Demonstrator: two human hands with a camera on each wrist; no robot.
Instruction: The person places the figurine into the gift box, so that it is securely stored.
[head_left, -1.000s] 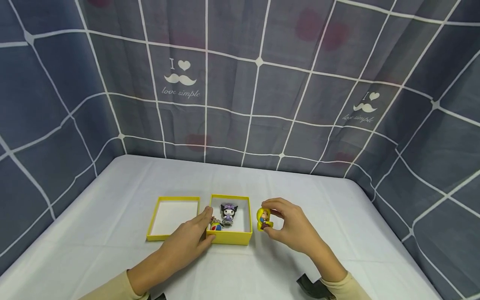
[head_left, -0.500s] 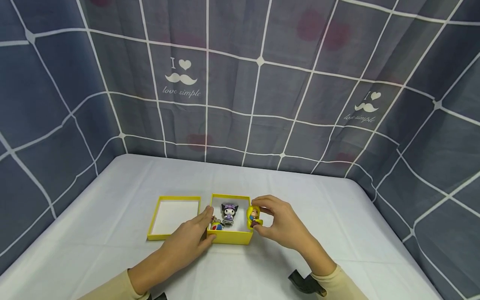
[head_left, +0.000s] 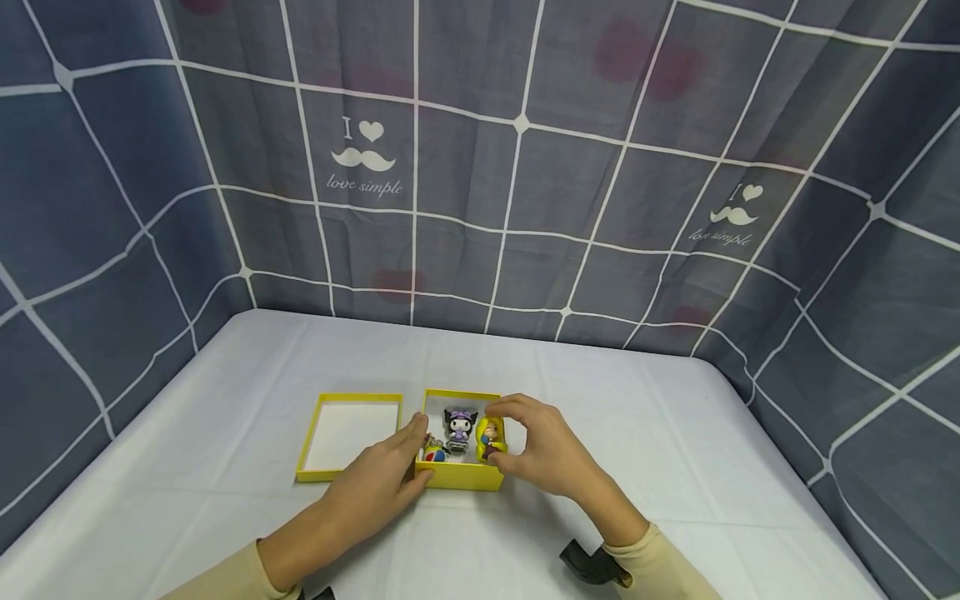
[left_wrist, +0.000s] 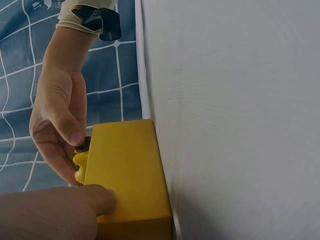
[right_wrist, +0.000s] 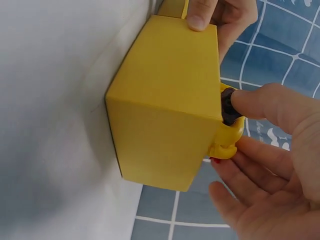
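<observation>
My right hand (head_left: 551, 446) pinches a small yellow-haired doll figurine (head_left: 491, 439) between thumb and fingers, at the right side of an open yellow box (head_left: 459, 478). In the right wrist view the figurine (right_wrist: 227, 142) sticks out past the box's rim, the thumb on its dark base. My left hand (head_left: 375, 487) grips the box's left side, its thumb pressed on the front wall. Inside the box sits a black-and-white figurine in purple (head_left: 459, 427). Left of it lies a small multicoloured trinket (head_left: 434, 451) with metal links, partly hidden by the left fingers.
A shallow yellow-rimmed lid (head_left: 348, 429) with a white inside lies left of the box, near the left hand. Both rest on a white-covered table (head_left: 637, 450). Grey-blue checked curtains (head_left: 465, 167) enclose the back and sides.
My right hand has carried the yellow-haired figurine leftward, from beside the box to over its right part. The left hand has stayed on the box.
</observation>
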